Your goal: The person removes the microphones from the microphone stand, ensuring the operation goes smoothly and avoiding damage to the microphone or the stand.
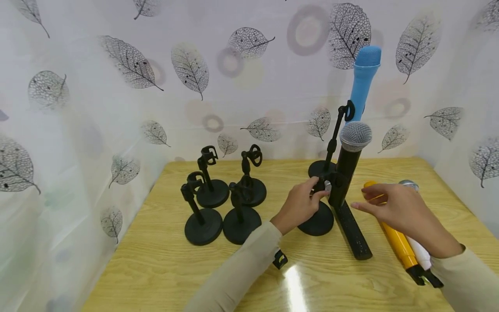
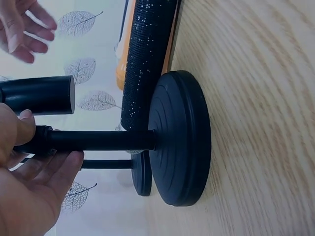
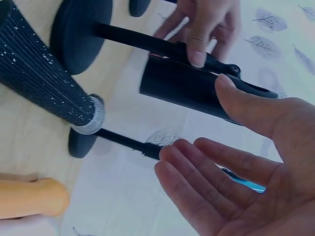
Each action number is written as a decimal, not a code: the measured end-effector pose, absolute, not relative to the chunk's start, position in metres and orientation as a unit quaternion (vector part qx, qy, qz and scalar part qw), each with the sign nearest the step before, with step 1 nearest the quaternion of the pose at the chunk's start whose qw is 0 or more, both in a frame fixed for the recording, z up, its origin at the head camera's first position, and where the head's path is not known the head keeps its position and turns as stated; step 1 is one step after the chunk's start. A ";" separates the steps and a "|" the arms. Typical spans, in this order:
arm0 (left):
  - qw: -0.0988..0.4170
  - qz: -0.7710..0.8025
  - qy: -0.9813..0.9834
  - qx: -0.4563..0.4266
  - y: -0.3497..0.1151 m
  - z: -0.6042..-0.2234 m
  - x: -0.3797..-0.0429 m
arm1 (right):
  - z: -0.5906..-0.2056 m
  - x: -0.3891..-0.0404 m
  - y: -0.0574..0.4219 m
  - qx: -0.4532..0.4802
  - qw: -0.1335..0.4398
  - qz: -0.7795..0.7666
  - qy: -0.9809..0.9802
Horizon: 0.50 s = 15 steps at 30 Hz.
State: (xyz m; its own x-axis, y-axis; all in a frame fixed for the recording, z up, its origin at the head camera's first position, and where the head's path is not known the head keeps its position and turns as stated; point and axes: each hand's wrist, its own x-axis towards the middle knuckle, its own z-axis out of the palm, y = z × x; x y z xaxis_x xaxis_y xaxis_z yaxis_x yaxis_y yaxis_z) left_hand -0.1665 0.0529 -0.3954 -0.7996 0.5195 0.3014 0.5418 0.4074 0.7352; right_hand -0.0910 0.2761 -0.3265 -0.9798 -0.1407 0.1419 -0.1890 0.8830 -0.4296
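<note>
A black microphone (image 1: 348, 167) with a silver mesh head stands tilted in the clip of a short black stand. My left hand (image 1: 298, 206) grips that stand's stem (image 2: 106, 141) just below the clip, with the thumb on one side and fingers on the other. The round base (image 2: 179, 137) is on the table. My right hand (image 1: 407, 214) is held to the right of the microphone, its fingers spread and relaxed, holding nothing. In the left wrist view a gap separates that hand from the microphone body. A black speckled microphone (image 1: 354, 234) lies beside the base.
Behind, a blue microphone (image 1: 362, 82) rises by another stand (image 1: 331, 145). Orange (image 1: 400, 247) and white (image 1: 420, 253) microphones lie at right. Several stands, one with a round base (image 1: 203, 226), are grouped left. A small black piece (image 1: 280, 259) lies by my left sleeve.
</note>
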 end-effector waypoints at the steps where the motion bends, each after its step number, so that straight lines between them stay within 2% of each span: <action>1: 0.013 -0.442 -0.839 -0.316 0.051 -0.396 -0.166 | -0.324 -0.091 0.275 0.086 0.054 0.232 -0.967; 15: 0.025 -0.432 -0.849 -0.303 0.034 -0.394 -0.153 | -0.294 -0.095 0.252 0.124 0.088 0.316 -0.937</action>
